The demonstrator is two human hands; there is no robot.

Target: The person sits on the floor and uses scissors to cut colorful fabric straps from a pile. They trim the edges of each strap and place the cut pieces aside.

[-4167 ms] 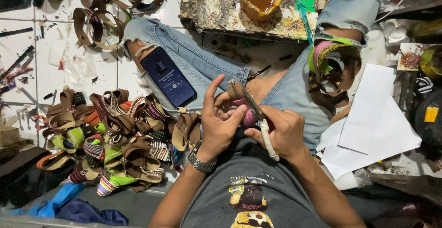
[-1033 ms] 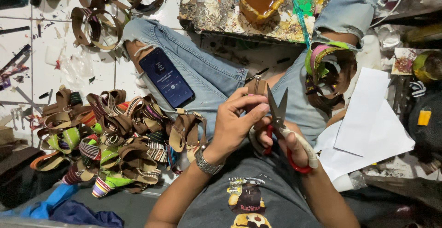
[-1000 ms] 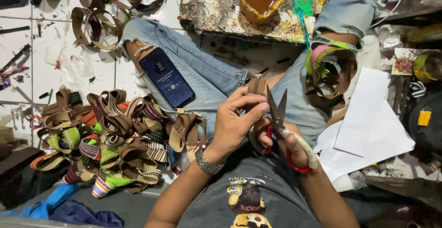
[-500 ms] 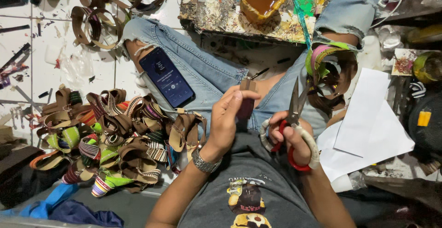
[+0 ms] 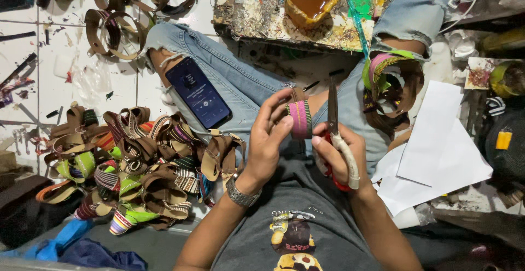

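I'm pinching a striped strap [image 5: 299,119] upright over my lap between my left hand's [image 5: 269,140] fingertips. My right hand [image 5: 334,153] is gripping scissors [image 5: 334,122], blades closed, just beside it. A phone [image 5: 198,92] is lying on my thigh; white paper sheets [image 5: 437,150] are sitting further right.

The lower end of the pink-and-green woven strap [image 5: 299,119] is hidden behind the left hand [image 5: 269,140]. The red handle loops of the steel scissors [image 5: 334,134] vanish inside the right hand [image 5: 340,156]. The lit screen of the dark smartphone [image 5: 198,92] is too small to make out.
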